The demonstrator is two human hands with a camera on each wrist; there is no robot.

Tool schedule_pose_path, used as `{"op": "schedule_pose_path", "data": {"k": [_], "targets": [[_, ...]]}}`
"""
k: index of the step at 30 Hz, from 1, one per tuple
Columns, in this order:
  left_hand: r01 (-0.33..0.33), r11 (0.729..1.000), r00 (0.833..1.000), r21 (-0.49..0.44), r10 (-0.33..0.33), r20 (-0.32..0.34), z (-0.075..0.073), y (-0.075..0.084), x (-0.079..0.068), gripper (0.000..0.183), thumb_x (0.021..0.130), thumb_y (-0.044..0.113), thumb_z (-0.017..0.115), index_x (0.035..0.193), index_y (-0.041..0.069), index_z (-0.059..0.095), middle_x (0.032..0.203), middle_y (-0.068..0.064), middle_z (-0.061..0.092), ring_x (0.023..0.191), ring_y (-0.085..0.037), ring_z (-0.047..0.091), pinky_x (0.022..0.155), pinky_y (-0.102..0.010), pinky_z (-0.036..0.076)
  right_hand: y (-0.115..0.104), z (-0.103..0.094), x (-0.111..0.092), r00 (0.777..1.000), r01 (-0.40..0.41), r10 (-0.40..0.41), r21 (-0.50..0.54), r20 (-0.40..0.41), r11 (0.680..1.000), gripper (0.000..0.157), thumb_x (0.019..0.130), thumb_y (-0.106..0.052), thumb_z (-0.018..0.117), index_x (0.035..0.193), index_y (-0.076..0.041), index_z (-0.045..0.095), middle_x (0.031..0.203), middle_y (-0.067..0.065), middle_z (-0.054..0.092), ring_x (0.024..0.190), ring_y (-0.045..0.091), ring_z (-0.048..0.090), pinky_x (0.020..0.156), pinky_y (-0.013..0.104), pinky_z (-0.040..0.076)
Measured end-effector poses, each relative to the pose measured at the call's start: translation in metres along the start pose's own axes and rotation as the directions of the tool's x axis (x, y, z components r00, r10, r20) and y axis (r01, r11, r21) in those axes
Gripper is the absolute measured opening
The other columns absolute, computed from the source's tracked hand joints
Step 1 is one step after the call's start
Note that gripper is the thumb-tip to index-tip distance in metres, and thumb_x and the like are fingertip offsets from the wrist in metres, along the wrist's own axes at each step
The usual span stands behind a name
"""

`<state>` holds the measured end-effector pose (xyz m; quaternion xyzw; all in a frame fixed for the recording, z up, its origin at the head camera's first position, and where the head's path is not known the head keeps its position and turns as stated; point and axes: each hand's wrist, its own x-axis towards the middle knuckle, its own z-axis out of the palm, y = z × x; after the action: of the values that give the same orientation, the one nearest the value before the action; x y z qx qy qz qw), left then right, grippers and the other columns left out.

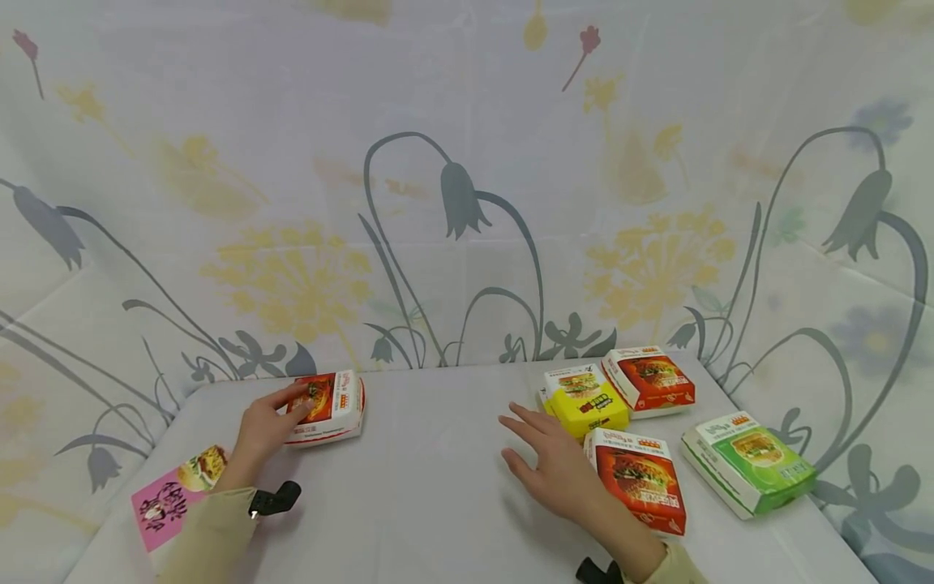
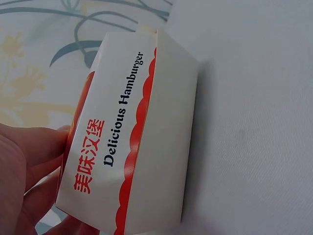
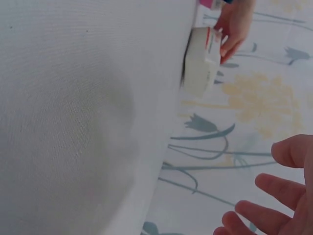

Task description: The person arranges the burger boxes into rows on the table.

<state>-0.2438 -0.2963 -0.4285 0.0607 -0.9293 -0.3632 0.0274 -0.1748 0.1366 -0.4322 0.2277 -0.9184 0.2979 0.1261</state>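
In the head view my left hand (image 1: pixel 266 426) is at a red-and-white hamburger box (image 1: pixel 324 410) on the left of the table. Its thumb lies over the red top, and other fingers bend around the near-left edge. Up close in the left wrist view, the white side of this box (image 2: pixel 122 132) reads "Delicious Hamburger", with fingers (image 2: pixel 41 144) along its top edge. My right hand (image 1: pixel 550 462) hovers with spread fingers over the table, holding nothing. Beside it are a yellow burger box (image 1: pixel 584 401) and a red burger box (image 1: pixel 638 483), partly behind the wrist.
Another red box (image 1: pixel 649 380) stands at the back right, and a green burger box (image 1: pixel 751 462) sits near the right edge. A pink box (image 1: pixel 164 511) with a burger picture is at the left, partly covered by my left sleeve. A flowered cloth (image 1: pixel 467 268) hangs behind the table.
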Motion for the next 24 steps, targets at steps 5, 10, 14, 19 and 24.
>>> {"op": "schedule_pose_path", "data": {"k": [5,10,14,19,24], "targets": [[0.003,0.999,1.000,-0.040,-0.003,-0.001,0.013,0.008,-0.001,0.053,0.098,0.031,0.062,0.144,0.006,0.052,0.150,-0.032,0.037,0.138,-0.053,0.029,0.109,-0.066,0.025,-0.001,0.006,0.005,1.000,-0.011,0.010,0.070,0.006,0.997,0.043,0.093,-0.025,0.071,0.135,-0.018,0.064,0.148,0.003,0.051,0.132,0.026,0.049,0.104,0.052,0.042],[-0.020,0.997,1.000,-0.075,0.019,-0.013,0.025,0.015,-0.001,0.050,0.098,0.026,0.063,0.142,0.006,0.054,0.150,-0.028,0.039,0.139,-0.050,0.031,0.110,-0.063,0.026,-0.002,0.013,0.009,0.999,-0.032,0.029,0.107,0.032,0.994,0.041,0.095,-0.025,0.069,0.135,-0.019,0.064,0.149,0.002,0.050,0.133,0.026,0.048,0.106,0.052,0.040],[-0.043,0.994,0.999,-0.096,0.043,-0.007,0.032,0.021,-0.001,0.049,0.097,0.025,0.063,0.141,0.006,0.056,0.150,-0.028,0.041,0.139,-0.049,0.032,0.110,-0.063,0.027,-0.002,0.019,0.013,0.999,-0.026,0.023,0.126,0.031,0.992,0.040,0.096,-0.025,0.067,0.135,-0.018,0.063,0.148,0.002,0.051,0.132,0.027,0.050,0.105,0.053,0.041],[-0.045,0.993,0.999,-0.111,0.047,0.012,0.038,0.028,-0.001,0.048,0.097,0.025,0.064,0.141,0.008,0.056,0.150,-0.028,0.041,0.138,-0.048,0.033,0.110,-0.063,0.027,-0.003,0.028,0.022,0.999,-0.031,0.025,0.168,0.039,0.985,0.040,0.097,-0.025,0.065,0.136,-0.016,0.062,0.147,0.005,0.051,0.132,0.029,0.049,0.105,0.053,0.041],[-0.034,0.991,0.998,-0.127,0.040,0.048,0.042,0.031,-0.001,0.050,0.097,0.028,0.066,0.143,0.011,0.056,0.151,-0.026,0.039,0.140,-0.048,0.031,0.110,-0.065,0.026,-0.006,0.037,0.034,0.999,-0.032,0.022,0.232,0.047,0.972,0.039,0.099,-0.025,0.063,0.136,-0.014,0.062,0.148,0.006,0.051,0.134,0.030,0.048,0.107,0.052,0.039]]}}
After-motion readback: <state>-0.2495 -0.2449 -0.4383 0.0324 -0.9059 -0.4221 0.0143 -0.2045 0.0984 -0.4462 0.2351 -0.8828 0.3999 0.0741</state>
